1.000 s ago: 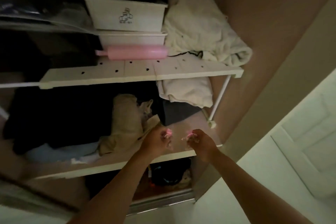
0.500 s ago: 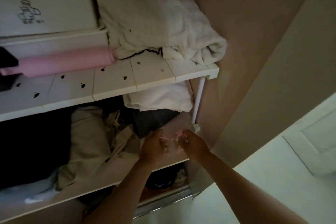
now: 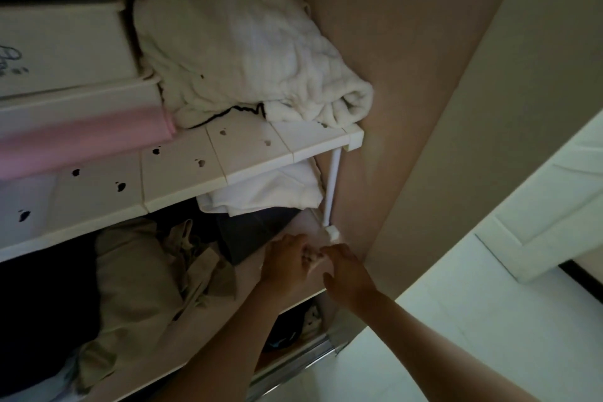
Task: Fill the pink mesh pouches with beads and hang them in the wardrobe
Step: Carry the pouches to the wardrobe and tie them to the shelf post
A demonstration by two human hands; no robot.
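Nearest, the left hand [image 3: 287, 263] and right hand [image 3: 349, 271] are seen close together just below the foot of the white leg [image 3: 331, 186], over the wardrobe shelf [image 3: 306, 223]. The fingers [image 3: 305, 254] of both are curled inward and appear to be pinching the pouch [image 3: 316, 263] between them, though the hold is blurred by the dim light. The pouch is judged light, soft and limp, with its beads free to shift. It is therefore best taken by the drawstring or neck, not the belly. Little of it is shown: a small pale scrap, faintly pink, with no beads made out. Beyond the leg a white rack [image 3: 254, 153] is seen, with a folded towel [image 3: 248, 42] laid on it.
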